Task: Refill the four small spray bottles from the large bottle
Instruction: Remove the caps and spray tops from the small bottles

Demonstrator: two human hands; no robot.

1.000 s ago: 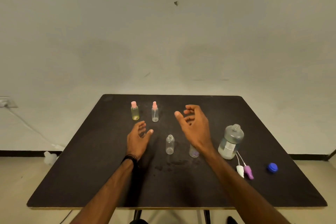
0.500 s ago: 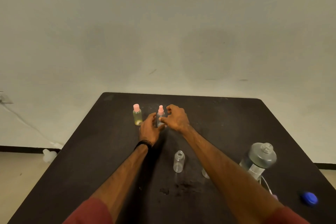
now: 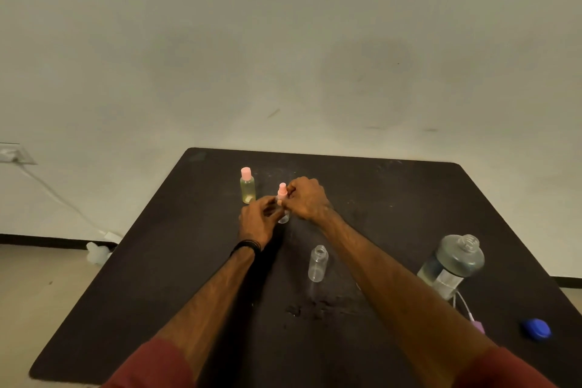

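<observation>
We judge the step in hand to be uncapping the third small bottle, ahead of filling.

At far left of the bench [image 3: 157, 277] stands a pink-capped bottle [image 3: 247, 185], upright, with yellowish liquid up to near its shoulder. Just to its right, both hands meet on the clear spray bottle [image 3: 282, 203]. Our left hand [image 3: 258, 220] curls round its lower body and steadies it; our right hand [image 3: 307, 198] pinches the pink spray top between curled fingers. What the bottle holds we cannot tell — the fingers cover most of it.

Nearer us and to the right stands an open small bottle [image 3: 317, 264], no top on it, seemingly empty, though clear liquid would be hard to see. On the bench just before it lies a patch of wet marks. A fourth small bottle is not visible; the right forearm may hide it.

Further right stands the large bottle [image 3: 451, 264], uncapped, clear liquid in its lower half. Beside its base lie removed spray tops with dip tubes [image 3: 464, 309], partly hidden by the arm. A blue cap [image 3: 535, 328] lies apart at far right.

The next move calls for twisting the pink top off while the left hand resists the turn, then drawing the dip tube straight up — a tilt could tip so light a bottle.
</observation>
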